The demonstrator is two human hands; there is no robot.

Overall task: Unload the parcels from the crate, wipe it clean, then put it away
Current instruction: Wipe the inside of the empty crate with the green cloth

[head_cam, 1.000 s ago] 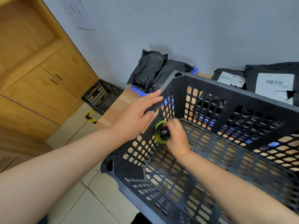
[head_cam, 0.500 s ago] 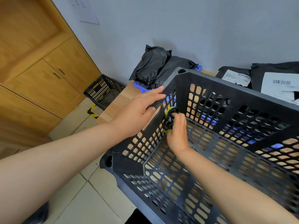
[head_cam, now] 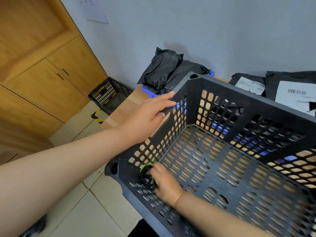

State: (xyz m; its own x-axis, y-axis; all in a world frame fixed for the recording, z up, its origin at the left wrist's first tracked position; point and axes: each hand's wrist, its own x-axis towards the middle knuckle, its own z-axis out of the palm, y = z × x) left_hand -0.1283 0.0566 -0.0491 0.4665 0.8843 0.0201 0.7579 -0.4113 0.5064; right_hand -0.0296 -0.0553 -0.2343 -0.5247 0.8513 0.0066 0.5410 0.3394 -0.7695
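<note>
A black perforated plastic crate [head_cam: 253,106] is tilted toward me on a wooden table, with nothing inside. My left hand [head_cam: 145,118] holds its left wall from outside, fingers stretched along the rim, thumb at the handle slot. My right hand [head_cam: 165,183] is inside the crate at the near left corner, gripping a small round black and green scrubber [head_cam: 145,172] pressed against the wall. Black parcels [head_cam: 166,71] lie on the table behind the crate, and two more with white labels [head_cam: 294,93] lie at the right.
A second black crate [head_cam: 109,94] stands on the tiled floor by the wooden cabinets [head_cam: 56,77]. The table's left edge [head_cam: 119,113] runs beside my left hand. A grey wall is close behind the parcels. Blue plastic [head_cam: 147,90] lies under the parcels.
My right hand has slid the scrubber from the far part of the left wall down to the near left corner. My left hand has stayed on the rim.
</note>
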